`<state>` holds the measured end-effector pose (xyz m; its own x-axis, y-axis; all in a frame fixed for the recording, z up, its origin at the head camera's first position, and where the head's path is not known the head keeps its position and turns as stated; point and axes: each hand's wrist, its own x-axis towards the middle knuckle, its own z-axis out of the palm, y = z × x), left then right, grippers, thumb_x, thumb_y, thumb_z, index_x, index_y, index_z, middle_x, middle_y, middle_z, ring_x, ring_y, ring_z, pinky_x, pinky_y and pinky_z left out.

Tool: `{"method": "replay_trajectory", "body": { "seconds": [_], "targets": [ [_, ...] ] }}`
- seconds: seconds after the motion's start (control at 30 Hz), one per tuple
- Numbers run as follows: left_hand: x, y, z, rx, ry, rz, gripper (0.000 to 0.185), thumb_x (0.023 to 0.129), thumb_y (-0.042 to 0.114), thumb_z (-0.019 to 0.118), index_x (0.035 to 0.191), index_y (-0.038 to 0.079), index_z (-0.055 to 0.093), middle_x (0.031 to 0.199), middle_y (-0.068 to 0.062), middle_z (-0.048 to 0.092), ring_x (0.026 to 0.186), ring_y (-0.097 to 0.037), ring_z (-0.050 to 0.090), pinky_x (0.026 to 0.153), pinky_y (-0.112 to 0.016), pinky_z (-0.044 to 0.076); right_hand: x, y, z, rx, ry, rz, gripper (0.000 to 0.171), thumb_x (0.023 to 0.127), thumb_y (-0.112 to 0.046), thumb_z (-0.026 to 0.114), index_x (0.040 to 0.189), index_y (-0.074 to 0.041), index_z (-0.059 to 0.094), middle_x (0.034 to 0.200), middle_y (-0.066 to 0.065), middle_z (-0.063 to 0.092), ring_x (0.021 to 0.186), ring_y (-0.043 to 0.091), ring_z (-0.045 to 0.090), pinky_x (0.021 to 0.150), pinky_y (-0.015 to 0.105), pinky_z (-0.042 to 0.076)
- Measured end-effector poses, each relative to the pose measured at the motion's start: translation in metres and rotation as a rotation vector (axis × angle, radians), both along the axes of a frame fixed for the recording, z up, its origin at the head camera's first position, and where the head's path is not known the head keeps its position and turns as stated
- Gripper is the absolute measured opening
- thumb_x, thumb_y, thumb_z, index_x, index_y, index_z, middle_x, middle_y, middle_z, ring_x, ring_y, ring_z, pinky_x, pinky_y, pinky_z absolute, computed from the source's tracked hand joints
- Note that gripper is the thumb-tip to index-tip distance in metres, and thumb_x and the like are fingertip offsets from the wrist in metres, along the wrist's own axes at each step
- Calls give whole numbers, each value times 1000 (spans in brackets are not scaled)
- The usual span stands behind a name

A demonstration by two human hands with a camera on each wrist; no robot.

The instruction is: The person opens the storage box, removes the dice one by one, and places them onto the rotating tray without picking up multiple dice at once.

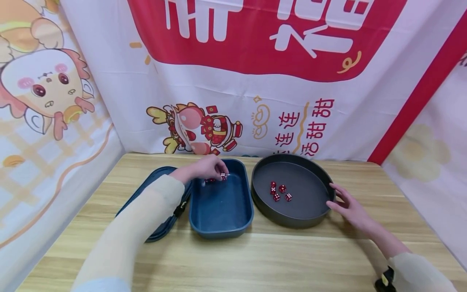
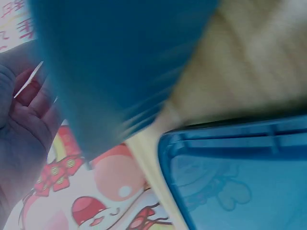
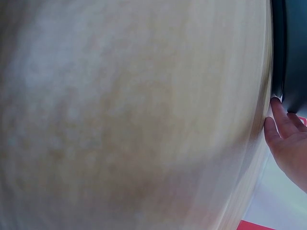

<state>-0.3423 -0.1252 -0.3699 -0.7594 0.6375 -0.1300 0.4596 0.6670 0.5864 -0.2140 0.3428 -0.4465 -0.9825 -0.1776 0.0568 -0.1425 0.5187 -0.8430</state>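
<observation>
Near the far edge of the tabletop (image 1: 273, 259), a blue rectangular box (image 1: 220, 211) stands left of centre, its long axis running from far edge to near edge; over its far left part, the left hand (image 1: 211, 165) pinches a red die (image 1: 224, 177), a white-dotted face turned toward the head camera; more red shows beneath the fingers, too covered to count; just right of the box, a round dark pan (image 1: 306, 182) carries five red dice (image 1: 282, 188), clustered in its left half, tilted variously; the right hand (image 1: 348, 207), fingers spread, touches the pan's right rim; toward the tabletop's left edge, a blue lid (image 1: 167, 225) slants beneath the left forearm.
</observation>
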Motion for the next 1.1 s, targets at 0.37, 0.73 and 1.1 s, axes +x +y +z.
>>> {"method": "replay_trajectory", "body": {
  "seconds": [0.37,0.73,1.1],
  "targets": [
    [2,22,29,106,69,-17,23,89,11,72,111,7,72,97,-1,70,85,-16,65,84,-33,52,2,0,1,12,-23,-6,68,99,-22,59,152,-3,21,150,36,19,128,56,35,99,54,38],
    [1,74,33,121,58,-97,20,88,10,73,108,9,72,97,1,69,88,-13,64,80,-26,53,0,0,0,-7,-12,-3,67,98,-19,59,151,-2,22,150,36,21,127,57,36,99,52,39],
    [-6,118,28,61,70,-80,19,87,8,73,105,12,72,94,3,68,87,-12,62,76,-24,51,0,1,0,6,3,-8,66,98,-18,61,150,-2,24,149,35,23,127,56,36,97,42,42]
  ]
}}
